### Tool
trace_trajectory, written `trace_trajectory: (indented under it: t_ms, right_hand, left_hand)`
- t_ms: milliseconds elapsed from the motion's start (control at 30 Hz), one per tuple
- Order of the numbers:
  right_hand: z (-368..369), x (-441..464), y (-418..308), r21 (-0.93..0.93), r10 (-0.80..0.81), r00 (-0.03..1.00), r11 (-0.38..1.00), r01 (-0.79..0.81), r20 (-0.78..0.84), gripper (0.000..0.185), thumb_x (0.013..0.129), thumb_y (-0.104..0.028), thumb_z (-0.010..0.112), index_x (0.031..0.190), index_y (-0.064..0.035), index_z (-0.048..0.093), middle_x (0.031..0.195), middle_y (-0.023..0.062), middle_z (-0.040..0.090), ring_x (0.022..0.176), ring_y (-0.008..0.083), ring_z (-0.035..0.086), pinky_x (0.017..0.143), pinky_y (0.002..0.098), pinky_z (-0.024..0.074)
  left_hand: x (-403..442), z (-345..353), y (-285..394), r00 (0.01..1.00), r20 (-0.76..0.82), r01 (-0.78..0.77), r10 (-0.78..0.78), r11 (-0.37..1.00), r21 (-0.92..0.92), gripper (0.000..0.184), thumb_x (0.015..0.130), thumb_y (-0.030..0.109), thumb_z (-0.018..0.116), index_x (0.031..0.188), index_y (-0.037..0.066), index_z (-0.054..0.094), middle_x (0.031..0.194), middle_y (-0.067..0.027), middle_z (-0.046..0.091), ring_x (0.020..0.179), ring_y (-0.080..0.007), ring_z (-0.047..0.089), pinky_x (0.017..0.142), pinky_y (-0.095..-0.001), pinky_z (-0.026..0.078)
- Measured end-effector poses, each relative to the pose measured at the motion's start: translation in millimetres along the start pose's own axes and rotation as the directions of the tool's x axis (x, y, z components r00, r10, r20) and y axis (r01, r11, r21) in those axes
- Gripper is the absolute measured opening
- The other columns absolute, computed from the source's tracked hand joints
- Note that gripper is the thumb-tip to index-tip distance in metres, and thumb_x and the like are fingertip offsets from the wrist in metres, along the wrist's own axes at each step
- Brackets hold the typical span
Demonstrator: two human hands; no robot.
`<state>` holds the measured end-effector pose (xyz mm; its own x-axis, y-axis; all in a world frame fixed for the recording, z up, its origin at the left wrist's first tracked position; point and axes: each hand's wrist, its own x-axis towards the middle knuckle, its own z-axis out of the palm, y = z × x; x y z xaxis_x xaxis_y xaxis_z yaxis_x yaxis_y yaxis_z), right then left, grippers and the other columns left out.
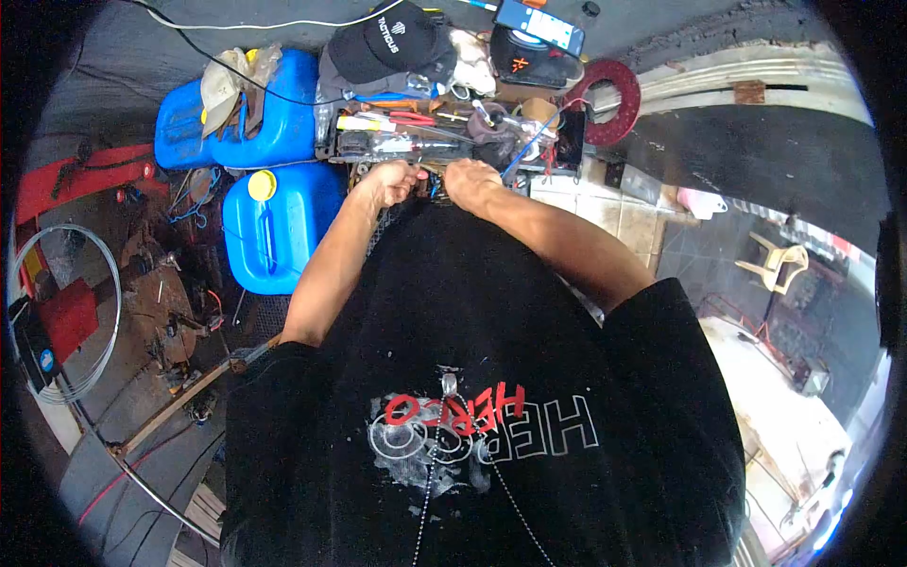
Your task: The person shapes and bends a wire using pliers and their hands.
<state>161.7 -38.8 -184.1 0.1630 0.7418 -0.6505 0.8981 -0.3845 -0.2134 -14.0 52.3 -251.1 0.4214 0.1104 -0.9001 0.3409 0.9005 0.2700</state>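
My left hand (395, 182) is closed, its fingers curled at the near edge of a cluttered tool tray (331, 153). Beside it, a short gap to the right, my right hand (472, 185) is closed as well, knuckles up. Whatever either hand grips is hidden by the fingers. Small metal and blue pieces (436, 185) show between the hands. Just beyond them lie red-handled pliers (413, 119), a clear plastic bottle (402, 146) and a tan cup (540, 111).
Blue jerrycans (272, 231) stand at the left. Behind the tray are a black cap (387, 42), a phone (540, 26) and a dark red ring (614, 102). A coil of wire (115, 312) hangs far left. A cream plastic chair (777, 260) stands off right.
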Motion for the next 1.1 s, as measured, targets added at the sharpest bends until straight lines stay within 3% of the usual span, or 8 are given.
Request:
trace_trajectory:
  t_ms: [67,100,167,233,300,367,500,1100]
  right_hand:
    - [-12.8,-0.7,10.6,0.03,-0.238,0.966,0.971,0.236,0.101,0.033,0.096,-0.024,0.062,0.109,0.0049,0.07,0.109,0.0273,0.071,0.106,0.0433,0.069,0.09,0.0471,0.0555]
    - [-17.7,0.0,16.7,0.026,-0.236,0.967,0.972,0.235,0.097,0.033,0.096,-0.024,0.062,0.109,0.0049,0.07,0.109,0.0273,0.071,0.106,0.0433,0.069,0.09,0.0471,0.0555]
    - [-23.1,-0.6,25.3,0.335,-0.344,0.937,0.891,0.305,0.062,0.036,0.095,-0.028,0.062,0.114,0.0016,0.069,0.113,0.0291,0.069,0.11,0.0446,0.065,0.095,0.0491,0.0523]
    - [-36.4,-21.8,32.1,0.317,-0.373,0.925,0.87,0.378,-0.077,0.036,0.098,-0.033,0.059,0.115,-0.0019,0.068,0.109,0.0283,0.069,0.108,0.0461,0.064,0.093,0.0517,0.0499]
    - [-43.3,-34.8,37.3,0.51,-0.287,0.958,0.824,0.248,-0.002,0.037,0.099,-0.034,0.06,0.118,-0.003,0.066,0.107,0.0289,0.068,0.106,0.047,0.064,0.092,0.0519,0.0498]
    - [-51.1,-46.7,39.2,0.478,-0.343,0.938,0.815,0.326,-0.054,0.035,0.101,-0.033,0.059,0.113,-0.001,0.065,0.098,0.0249,0.07,0.097,0.0442,0.066,0.085,0.0501,0.051]
    - [-76.0,-73.0,30.6,0.274,-0.419,0.879,0.839,0.47,-0.226,0.03,0.101,-0.028,0.06,0.108,0.0015,0.062,0.09,0.0252,0.069,0.091,0.0457,0.067,0.078,0.0513,0.0514]
    - [-101.3,-93.4,2.9,0.382,-0.457,0.854,0.764,0.52,-0.249,0.032,0.098,-0.025,0.064,0.111,0.0037,0.06,0.1,0.0283,0.067,0.098,0.0472,0.065,0.083,0.053,0.0498]
  left_hand:
    - [-6.7,3.1,5.7,1.0,0.018,-0.02,0.02,0.999,-0.045,0.019,0.101,0.017,0.062,0.086,0.006,0.068,0.057,0.0072,0.04,0.042,-0.0036,0.029,0.035,-0.0234,0.018]
    - [-20.7,7.3,9.5,0.977,-0.056,-0.205,0.208,0.977,0.052,0.02,0.1,0.018,0.064,0.088,0.004,0.071,0.059,0.0059,0.045,0.043,-0.0046,0.033,0.037,-0.0238,0.024]
    - [-41.5,7.1,11.8,0.91,-0.128,-0.377,0.396,0.914,0.149,0.022,0.099,0.02,0.065,0.091,0.001,0.073,0.061,0.0045,0.051,0.045,-0.0057,0.038,0.039,-0.0242,0.03]
    - [-58.0,8.0,10.2,0.495,-0.208,-0.709,0.844,0.531,0.464,0.023,0.098,0.021,0.068,0.096,0.0,0.077,0.069,0.0014,0.062,0.05,-0.009,0.048,0.049,-0.0266,0.039]
    - [-104.3,22.4,17.2,0.468,-0.215,-0.619,0.857,0.492,0.612,0.02,0.096,0.019,0.069,0.097,0.001,0.077,0.078,-0.0042,0.071,0.061,-0.0146,0.062,0.059,-0.0316,0.047]
    - [-115.6,29.2,13.0,0.256,-0.095,-0.658,0.962,0.245,0.712,0.018,0.093,0.017,0.07,0.098,0.001,0.076,0.082,-0.0108,0.073,0.069,-0.0201,0.068,0.064,-0.0346,0.05]
    - [-154.5,55.5,18.0,0.348,-0.073,-0.56,0.935,0.269,0.784,0.018,0.093,0.016,0.069,0.101,0.001,0.076,0.087,-0.0158,0.072,0.077,-0.0267,0.071,0.069,-0.0354,0.051]
    - [-203.5,96.4,11.1,0.205,-0.032,-0.499,0.978,0.132,0.857,0.018,0.093,0.013,0.065,0.103,0.002,0.075,0.083,-0.017,0.066,0.076,-0.0359,0.067,0.068,-0.0421,0.051]
